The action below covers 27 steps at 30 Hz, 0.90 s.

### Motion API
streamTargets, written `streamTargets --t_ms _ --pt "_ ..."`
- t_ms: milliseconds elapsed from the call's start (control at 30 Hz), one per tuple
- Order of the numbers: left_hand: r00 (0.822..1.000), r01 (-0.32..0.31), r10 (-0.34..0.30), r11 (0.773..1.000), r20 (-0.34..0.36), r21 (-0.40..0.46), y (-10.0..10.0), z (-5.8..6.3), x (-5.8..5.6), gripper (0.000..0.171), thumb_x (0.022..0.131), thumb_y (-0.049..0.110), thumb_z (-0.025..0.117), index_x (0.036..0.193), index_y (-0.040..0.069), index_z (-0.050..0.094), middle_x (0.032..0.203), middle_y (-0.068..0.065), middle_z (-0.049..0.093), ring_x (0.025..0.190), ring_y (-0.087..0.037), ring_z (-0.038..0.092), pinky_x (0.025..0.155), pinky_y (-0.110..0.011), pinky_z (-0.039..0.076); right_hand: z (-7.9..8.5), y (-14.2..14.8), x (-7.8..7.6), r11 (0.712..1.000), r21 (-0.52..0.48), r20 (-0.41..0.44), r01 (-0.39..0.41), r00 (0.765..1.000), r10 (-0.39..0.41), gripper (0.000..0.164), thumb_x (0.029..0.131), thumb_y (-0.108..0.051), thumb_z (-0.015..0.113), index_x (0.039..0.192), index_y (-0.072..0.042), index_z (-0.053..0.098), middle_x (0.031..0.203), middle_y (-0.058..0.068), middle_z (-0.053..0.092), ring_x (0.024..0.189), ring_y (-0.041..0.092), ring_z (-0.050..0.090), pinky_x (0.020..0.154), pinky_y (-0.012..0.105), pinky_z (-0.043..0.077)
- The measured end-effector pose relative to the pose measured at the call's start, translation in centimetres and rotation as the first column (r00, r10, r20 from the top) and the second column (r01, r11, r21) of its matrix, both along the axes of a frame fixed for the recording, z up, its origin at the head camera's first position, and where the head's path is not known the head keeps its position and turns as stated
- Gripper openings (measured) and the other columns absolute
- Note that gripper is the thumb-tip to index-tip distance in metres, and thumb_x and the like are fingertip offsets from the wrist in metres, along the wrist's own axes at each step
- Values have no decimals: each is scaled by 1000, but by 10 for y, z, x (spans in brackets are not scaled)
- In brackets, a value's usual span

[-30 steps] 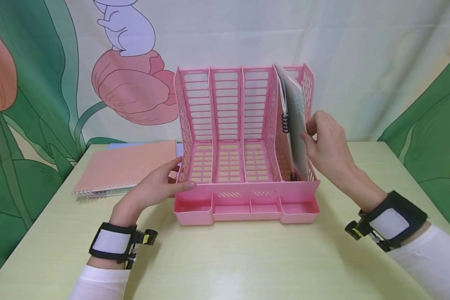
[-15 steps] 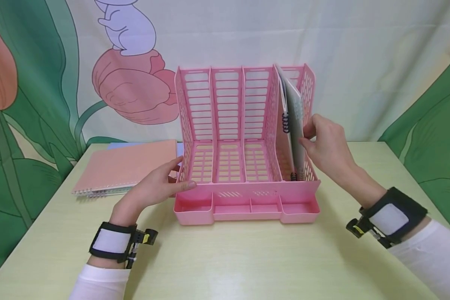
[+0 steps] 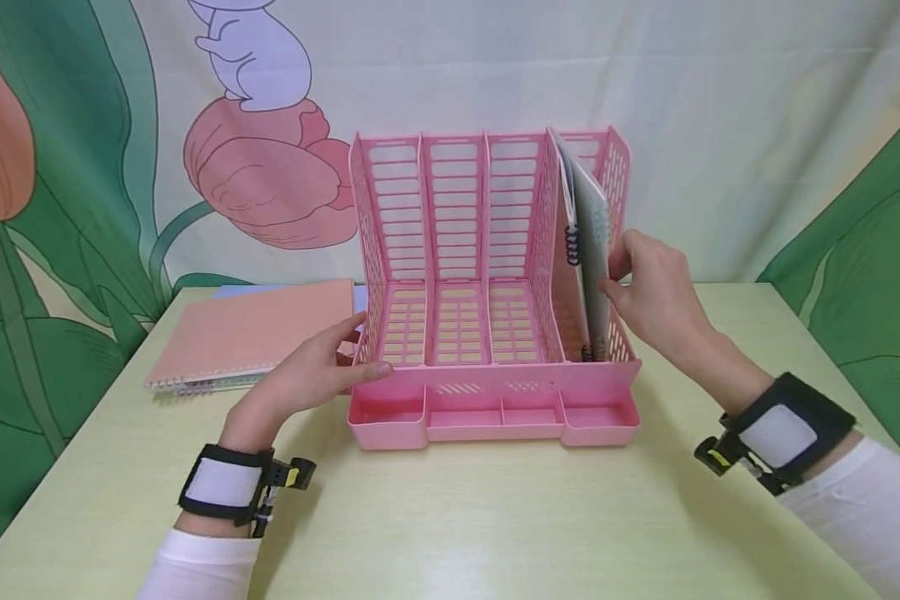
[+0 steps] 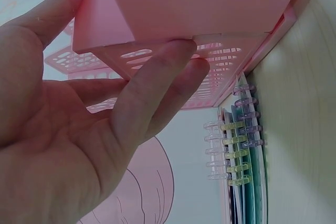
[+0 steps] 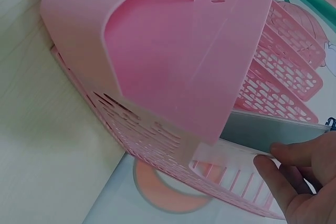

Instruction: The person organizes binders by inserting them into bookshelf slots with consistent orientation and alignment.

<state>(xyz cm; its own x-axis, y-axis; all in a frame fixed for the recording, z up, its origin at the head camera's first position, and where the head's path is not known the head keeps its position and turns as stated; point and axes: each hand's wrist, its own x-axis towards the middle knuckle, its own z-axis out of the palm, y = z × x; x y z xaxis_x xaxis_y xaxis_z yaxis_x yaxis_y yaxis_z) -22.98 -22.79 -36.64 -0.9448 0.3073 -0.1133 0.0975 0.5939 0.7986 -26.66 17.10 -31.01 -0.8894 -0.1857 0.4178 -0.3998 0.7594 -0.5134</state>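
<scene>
A pink desk file organizer point(image 3: 487, 379) stands on the table, with upright dividers and small trays along its front. My left hand point(image 3: 307, 373) holds its left front corner, thumb over the front edge and fingers along the outer side, as the left wrist view shows. In the rightmost slot stands a thin pale-covered notebook point(image 3: 594, 242); my right hand point(image 3: 658, 292) pinches its near edge between thumb and forefinger. Left of it in that slot is another notebook with a dark spiral binding point(image 3: 572, 247). The right wrist view shows the right hand's fingertips point(image 5: 265, 162) on the pale edge.
A pile of spiral notebooks, a peach one point(image 3: 262, 325) on top, lies on the table point(image 3: 465, 525) left of the organizer. Their clear coil rings point(image 4: 239, 150) show in the left wrist view. Behind hangs a printed cloth point(image 3: 450, 75).
The pale notebook has settled slightly lower in the slot, and my right hand has come down a little with it. My left hand stays at the organizer's corner.
</scene>
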Motion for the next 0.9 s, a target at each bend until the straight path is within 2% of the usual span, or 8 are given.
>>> streamTargets --t_ms 467,900 --pt "1000 11 -11 999 -2 32 -1 -1 -1 91 94 31 77 162 2 23 135 -26 48 106 -34 65 82 -39 61 -7 2 1 1000 -2 -9 4 1000 -4 19 88 7 72 98 3 56 95 22 64 93 38 64 77 50 54" --pt "1000 1 -1 1000 6 18 -2 -2 -1 94 94 36 77 163 3 21 137 -25 48 108 -34 64 82 -39 61 -19 6 2 999 -24 -11 -47 999 47 21 87 3 78 98 2 60 92 18 68 87 32 67 75 49 59"
